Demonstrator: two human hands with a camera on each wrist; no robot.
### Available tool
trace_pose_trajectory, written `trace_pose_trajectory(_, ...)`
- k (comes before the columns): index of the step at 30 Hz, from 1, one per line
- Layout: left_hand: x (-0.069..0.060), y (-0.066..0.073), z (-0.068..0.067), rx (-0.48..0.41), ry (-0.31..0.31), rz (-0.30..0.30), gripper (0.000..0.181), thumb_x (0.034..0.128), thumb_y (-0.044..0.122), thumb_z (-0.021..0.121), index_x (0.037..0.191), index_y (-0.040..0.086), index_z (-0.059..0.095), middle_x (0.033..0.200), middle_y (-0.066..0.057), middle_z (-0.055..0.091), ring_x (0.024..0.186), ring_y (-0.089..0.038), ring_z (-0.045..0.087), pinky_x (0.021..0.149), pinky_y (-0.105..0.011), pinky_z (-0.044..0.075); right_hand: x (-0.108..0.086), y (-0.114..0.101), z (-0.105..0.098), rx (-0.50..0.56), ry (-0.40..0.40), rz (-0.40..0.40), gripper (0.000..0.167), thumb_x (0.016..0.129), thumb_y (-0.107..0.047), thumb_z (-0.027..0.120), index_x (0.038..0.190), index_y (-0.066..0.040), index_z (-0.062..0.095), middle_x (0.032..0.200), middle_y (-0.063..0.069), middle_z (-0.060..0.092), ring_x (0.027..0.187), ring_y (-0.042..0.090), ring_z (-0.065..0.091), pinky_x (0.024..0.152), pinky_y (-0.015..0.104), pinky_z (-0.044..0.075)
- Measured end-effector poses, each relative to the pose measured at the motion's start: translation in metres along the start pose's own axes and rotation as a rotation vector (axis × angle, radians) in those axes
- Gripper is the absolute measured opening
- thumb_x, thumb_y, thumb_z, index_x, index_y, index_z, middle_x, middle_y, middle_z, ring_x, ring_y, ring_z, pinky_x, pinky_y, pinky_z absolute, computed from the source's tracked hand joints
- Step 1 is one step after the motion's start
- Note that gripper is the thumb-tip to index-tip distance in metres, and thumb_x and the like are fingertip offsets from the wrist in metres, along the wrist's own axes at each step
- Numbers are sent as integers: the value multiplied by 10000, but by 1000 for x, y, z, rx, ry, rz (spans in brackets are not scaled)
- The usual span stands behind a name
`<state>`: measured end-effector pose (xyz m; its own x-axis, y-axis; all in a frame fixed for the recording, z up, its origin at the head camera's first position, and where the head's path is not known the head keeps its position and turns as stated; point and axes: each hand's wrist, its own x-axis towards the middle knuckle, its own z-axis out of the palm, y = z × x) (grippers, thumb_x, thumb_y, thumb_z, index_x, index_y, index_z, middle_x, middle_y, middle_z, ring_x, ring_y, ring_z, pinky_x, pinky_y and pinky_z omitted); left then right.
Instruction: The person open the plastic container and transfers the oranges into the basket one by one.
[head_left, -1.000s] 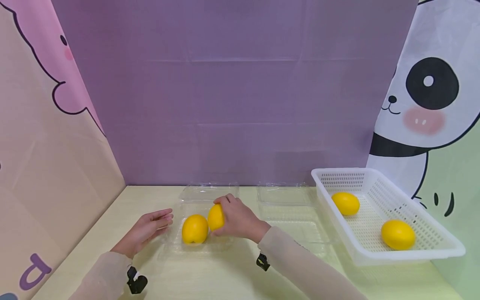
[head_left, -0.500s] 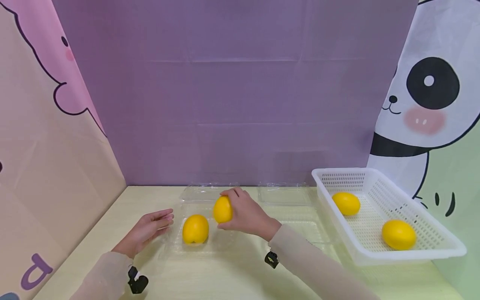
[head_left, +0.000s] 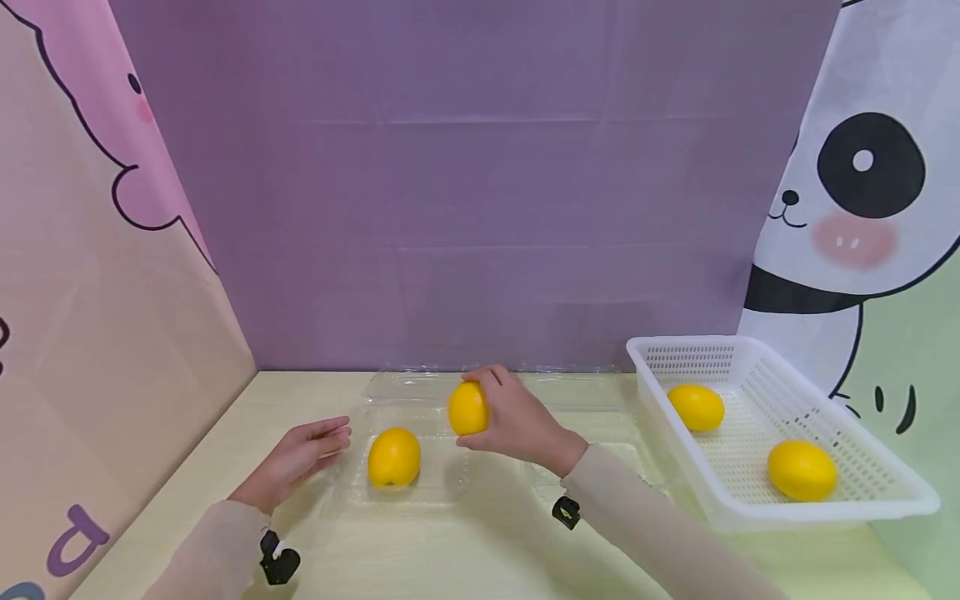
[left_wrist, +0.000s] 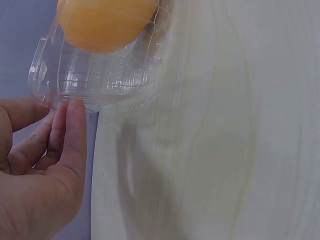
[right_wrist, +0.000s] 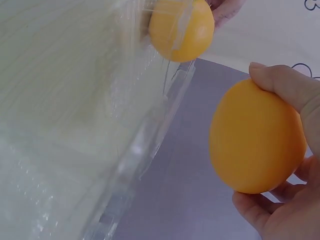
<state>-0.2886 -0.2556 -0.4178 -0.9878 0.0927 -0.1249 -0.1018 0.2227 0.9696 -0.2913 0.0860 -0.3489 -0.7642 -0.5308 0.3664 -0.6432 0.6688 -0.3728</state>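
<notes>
My right hand (head_left: 522, 417) grips a smooth yellow oval fruit (head_left: 468, 408) between thumb and fingertips, raised above the right part of a clear plastic box (head_left: 442, 492). In the right wrist view this fruit (right_wrist: 255, 137) is apart from the box. Another yellow fruit (head_left: 394, 457) sits in the box's left part, seen through the plastic in the left wrist view. Beside the box's left end is my left hand (head_left: 296, 458); its fingers (left_wrist: 75, 130) are mostly straight, with tips at the plastic edge. The box's hinged lid (head_left: 405, 386) lies back behind it.
A second clear box (head_left: 615, 458), also with its lid back, lies to the right, partly hidden by my right arm. Farther right, a white perforated basket (head_left: 825, 508) holds two yellow fruits (head_left: 802, 471). A purple backdrop (head_left: 480, 208) stands behind the table.
My right hand has lifted the fruit from beside the other one, moving up and to the right. The left hand has stayed at the box's left end.
</notes>
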Motion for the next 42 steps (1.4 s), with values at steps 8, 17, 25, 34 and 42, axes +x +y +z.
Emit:
trace_pose_trajectory(8, 1, 0, -1, -16, 2, 2, 572, 1037, 115, 558, 1504, -110, 316, 1463, -290, 430, 1260, -333, 535, 1000, -354, 499, -6, 9, -12, -23, 12, -7, 799, 751, -357, 885, 1393, -79, 499, 1317, 90, 504, 1094, 220, 540, 858, 322, 552)
trace_pose_trajectory(17, 0, -1, -2, -29, -3, 5, 585, 1033, 119, 567, 1502, -119, 310, 1461, -292, 434, 1247, -321, 550, 993, -352, 504, -15, 16, -23, -86, 30, -23, 792, 739, -347, 894, 1372, -75, 504, 1302, 104, 513, 1087, 238, 547, 844, 332, 557)
trace_pose_trajectory(25, -1, -1, -2, -29, -8, 8, 584, 1034, 117, 565, 1501, -120, 308, 1467, -296, 423, 1251, -324, 546, 982, -336, 512, -21, 22, -35, -98, 54, -22, 792, 724, -323, 913, 1360, -81, 507, 1285, 101, 518, 1070, 240, 556, 828, 336, 565)
trace_pose_trajectory(34, -3, 1, -1, -21, -4, 8, 585, 1031, 121, 570, 1501, -118, 314, 1471, -296, 422, 1259, -330, 539, 983, -331, 512, -27, 28, -49, -100, 78, 0, 768, 720, -303, 917, 1342, -91, 519, 1287, 112, 513, 1088, 273, 550, 830, 396, 573)
trace_pose_trajectory(42, -2, 0, 0, -12, -7, 16, 579, 1034, 119, 564, 1498, -122, 315, 1472, -302, 419, 1270, -348, 528, 983, -334, 514, -35, 39, -65, -106, 114, 34, 793, 711, -285, 928, 1349, -55, 518, 1298, 153, 515, 1103, 329, 551, 870, 454, 571)
